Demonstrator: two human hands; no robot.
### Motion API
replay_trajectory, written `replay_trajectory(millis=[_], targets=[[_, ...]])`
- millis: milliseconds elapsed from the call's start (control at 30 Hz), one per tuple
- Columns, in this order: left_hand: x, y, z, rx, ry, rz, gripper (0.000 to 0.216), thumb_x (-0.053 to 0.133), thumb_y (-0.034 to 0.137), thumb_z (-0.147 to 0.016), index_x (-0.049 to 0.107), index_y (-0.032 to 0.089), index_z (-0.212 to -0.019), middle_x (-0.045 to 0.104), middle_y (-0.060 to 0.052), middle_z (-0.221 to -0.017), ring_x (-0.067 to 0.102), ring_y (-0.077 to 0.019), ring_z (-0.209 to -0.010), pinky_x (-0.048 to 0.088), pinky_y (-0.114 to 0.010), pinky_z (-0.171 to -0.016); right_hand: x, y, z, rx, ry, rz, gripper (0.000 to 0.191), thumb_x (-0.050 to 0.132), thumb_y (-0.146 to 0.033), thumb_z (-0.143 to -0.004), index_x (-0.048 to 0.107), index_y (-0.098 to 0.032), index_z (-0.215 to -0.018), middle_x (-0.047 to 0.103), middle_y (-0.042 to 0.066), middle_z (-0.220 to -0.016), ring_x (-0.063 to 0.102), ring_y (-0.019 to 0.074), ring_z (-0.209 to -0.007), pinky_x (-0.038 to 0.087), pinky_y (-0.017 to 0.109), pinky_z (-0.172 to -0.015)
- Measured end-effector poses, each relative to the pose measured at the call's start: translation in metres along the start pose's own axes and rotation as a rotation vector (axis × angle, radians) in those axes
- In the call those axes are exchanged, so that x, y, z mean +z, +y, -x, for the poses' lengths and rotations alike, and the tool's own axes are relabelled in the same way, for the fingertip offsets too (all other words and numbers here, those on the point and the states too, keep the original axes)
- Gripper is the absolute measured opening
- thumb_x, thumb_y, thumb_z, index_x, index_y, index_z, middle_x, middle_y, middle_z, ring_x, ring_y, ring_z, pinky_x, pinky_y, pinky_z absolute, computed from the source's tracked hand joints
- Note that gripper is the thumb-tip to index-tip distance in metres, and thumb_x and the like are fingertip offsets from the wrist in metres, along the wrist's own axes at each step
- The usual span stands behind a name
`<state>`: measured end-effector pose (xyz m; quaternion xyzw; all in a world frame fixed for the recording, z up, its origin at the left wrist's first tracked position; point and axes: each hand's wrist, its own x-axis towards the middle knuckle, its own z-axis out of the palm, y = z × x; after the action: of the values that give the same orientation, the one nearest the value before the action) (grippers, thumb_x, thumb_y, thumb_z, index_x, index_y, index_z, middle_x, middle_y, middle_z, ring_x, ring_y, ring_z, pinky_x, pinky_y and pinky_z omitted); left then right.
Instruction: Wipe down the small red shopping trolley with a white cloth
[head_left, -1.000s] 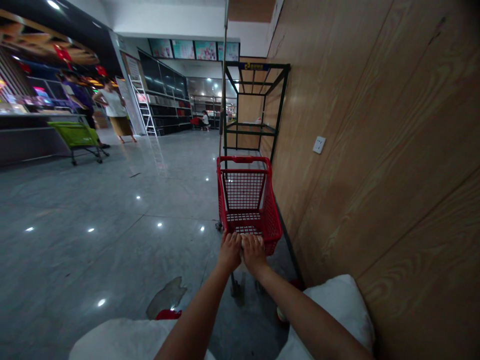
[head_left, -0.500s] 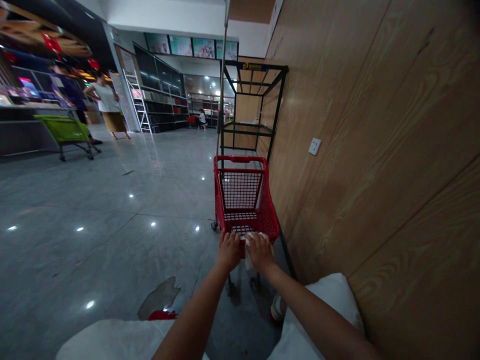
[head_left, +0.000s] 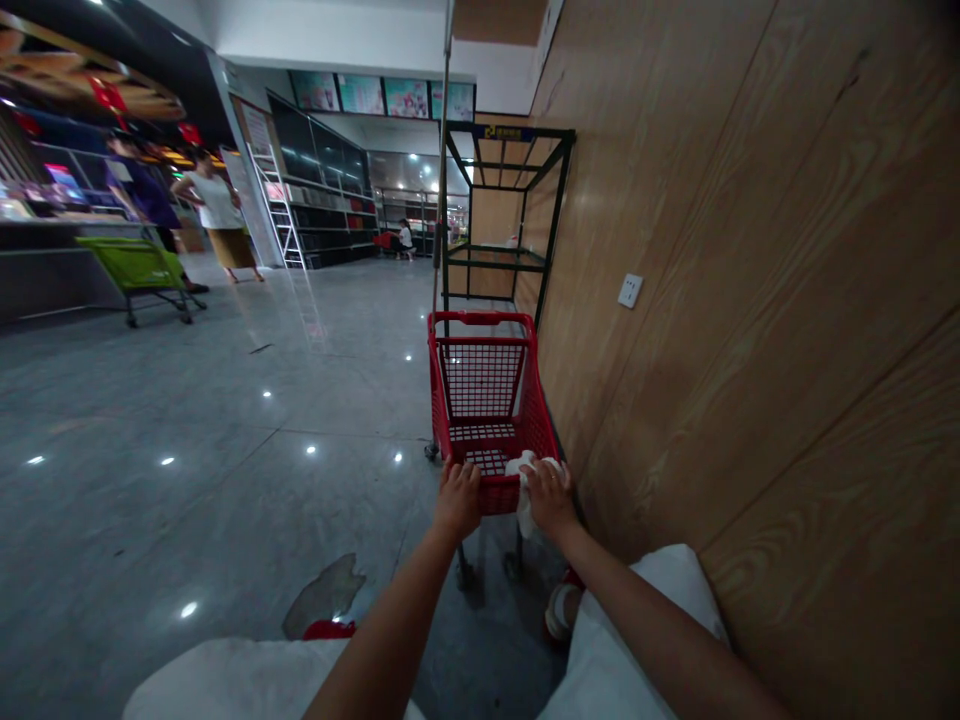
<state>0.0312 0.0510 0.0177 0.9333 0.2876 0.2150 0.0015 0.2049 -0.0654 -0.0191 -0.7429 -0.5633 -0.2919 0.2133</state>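
In front of me stands a red plastic shopping cart (head_left: 540,420) with a grid basket, its near end between my knees. My left hand (head_left: 457,497) grips the left part of the near rim. A white cloth (head_left: 525,505) lies over the rim's right part and hangs down outside. My right hand (head_left: 551,495) is closed on this cloth, pressing it against the rim at the right corner. Fingertips of both hands curl over the edge, partly hidden.
A wood-panelled wall (head_left: 690,350) with a socket (head_left: 630,291) runs close on the right. Behind the cart is a dark metal rack (head_left: 555,230), with a thin pole (head_left: 442,150) in front. A green cart (head_left: 131,265) and two standing people are at the left.
My right hand has slid the white cloth rightward along the rim, from near the middle to the right corner. My left hand keeps its place.
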Motion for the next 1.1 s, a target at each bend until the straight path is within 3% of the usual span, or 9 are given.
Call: replay_trajectory(millis=[200, 267, 333, 467, 600, 767, 900, 1000, 1100], targets=[[-0.001, 0.009, 0.002, 0.004, 0.019, 0.007, 0.032, 0.052, 0.019, -0.076, 0.056, 0.021, -0.108, 0.061, -0.008, -0.105, 0.052, -0.0248, -0.101, 0.023, -0.048, -0.111, 0.019, -0.085, -0.007, 0.104, -0.15, -0.03, 0.04, 0.042, -0.016, -0.093, 0.05, -0.021, -0.132, 0.053, 0.014, -0.13, 0.041, 0.0277, -0.121, 0.026, 0.052, -0.105], [-0.003, 0.003, 0.004, 0.031, 0.016, 0.005, 0.033, 0.049, 0.019, -0.079, 0.055, 0.022, -0.111, 0.061, -0.008, -0.108, 0.052, -0.0244, -0.103, 0.023, -0.047, -0.111, 0.024, -0.096, -0.006, 0.093, -0.148, -0.035, 0.045, 0.041, -0.015, -0.093, 0.046, -0.02, -0.137, 0.052, 0.015, -0.131, 0.042, 0.0281, -0.121, 0.027, 0.052, -0.104], [-0.006, -0.005, 0.006, 0.066, -0.013, 0.006, 0.036, 0.051, 0.016, -0.076, 0.055, 0.023, -0.111, 0.061, -0.007, -0.111, 0.051, -0.024, -0.107, 0.022, -0.046, -0.113, 0.023, -0.085, -0.004, -0.002, -0.104, -0.05, 0.047, 0.041, -0.013, -0.092, 0.045, -0.023, -0.138, 0.054, 0.012, -0.13, 0.043, 0.0263, -0.12, 0.026, 0.052, -0.105], [-0.009, -0.016, 0.007, 0.094, -0.062, 0.007, 0.038, 0.051, 0.012, -0.071, 0.055, 0.023, -0.108, 0.061, -0.007, -0.112, 0.051, -0.0237, -0.107, 0.02, -0.046, -0.114, 0.007, -0.024, 0.002, -0.216, -0.058, -0.054, 0.052, 0.038, -0.007, -0.089, 0.047, -0.026, -0.136, 0.058, 0.007, -0.124, 0.045, 0.0213, -0.117, 0.022, 0.049, -0.111], [-0.006, -0.008, 0.004, 0.057, -0.049, 0.009, 0.037, 0.052, 0.013, -0.07, 0.055, 0.021, -0.105, 0.061, -0.007, -0.11, 0.051, -0.025, -0.107, 0.019, -0.047, -0.114, -0.006, 0.011, 0.004, -0.196, -0.061, -0.006, 0.051, 0.037, -0.005, -0.087, 0.05, -0.023, -0.133, 0.056, 0.008, -0.124, 0.042, 0.0219, -0.12, 0.027, 0.046, -0.11], [-0.002, 0.005, 0.001, -0.01, -0.015, 0.004, 0.036, 0.055, 0.017, -0.069, 0.056, 0.018, -0.105, 0.06, -0.009, -0.11, 0.051, -0.0262, -0.103, 0.02, -0.047, -0.113, 0.004, -0.041, -0.002, -0.001, -0.018, -0.016, 0.04, 0.039, -0.012, -0.09, 0.055, -0.017, -0.127, 0.058, 0.011, -0.122, 0.043, 0.0261, -0.118, 0.023, 0.053, -0.11], [-0.002, -0.001, 0.004, 0.022, -0.01, 0.009, 0.035, 0.05, 0.021, -0.078, 0.055, 0.02, -0.112, 0.061, -0.009, -0.112, 0.051, -0.0257, -0.108, 0.021, -0.046, -0.112, 0.015, -0.092, -0.009, 0.016, -0.01, -0.064, 0.044, 0.04, -0.015, -0.091, 0.049, -0.016, -0.134, 0.056, 0.013, -0.127, 0.043, 0.0265, -0.119, 0.023, 0.053, -0.11], [-0.006, -0.013, 0.006, 0.055, -0.034, 0.008, 0.039, 0.051, 0.018, -0.075, 0.053, 0.021, -0.114, 0.059, -0.008, -0.118, 0.049, -0.0249, -0.113, 0.021, -0.046, -0.113, 0.016, -0.086, -0.009, -0.087, -0.023, -0.079, 0.05, 0.039, -0.013, -0.09, 0.042, -0.02, -0.14, 0.055, 0.01, -0.128, 0.044, 0.0243, -0.119, 0.023, 0.053, -0.111], [-0.009, -0.022, 0.006, 0.077, -0.093, 0.002, 0.039, 0.053, 0.015, -0.07, 0.054, 0.021, -0.109, 0.059, -0.007, -0.117, 0.049, -0.0241, -0.112, 0.02, -0.045, -0.114, 0.012, -0.045, -0.004, -0.191, -0.039, -0.052, 0.054, 0.036, -0.007, -0.088, 0.043, -0.024, -0.138, 0.058, 0.006, -0.124, 0.047, 0.0209, -0.116, 0.024, 0.051, -0.112]])
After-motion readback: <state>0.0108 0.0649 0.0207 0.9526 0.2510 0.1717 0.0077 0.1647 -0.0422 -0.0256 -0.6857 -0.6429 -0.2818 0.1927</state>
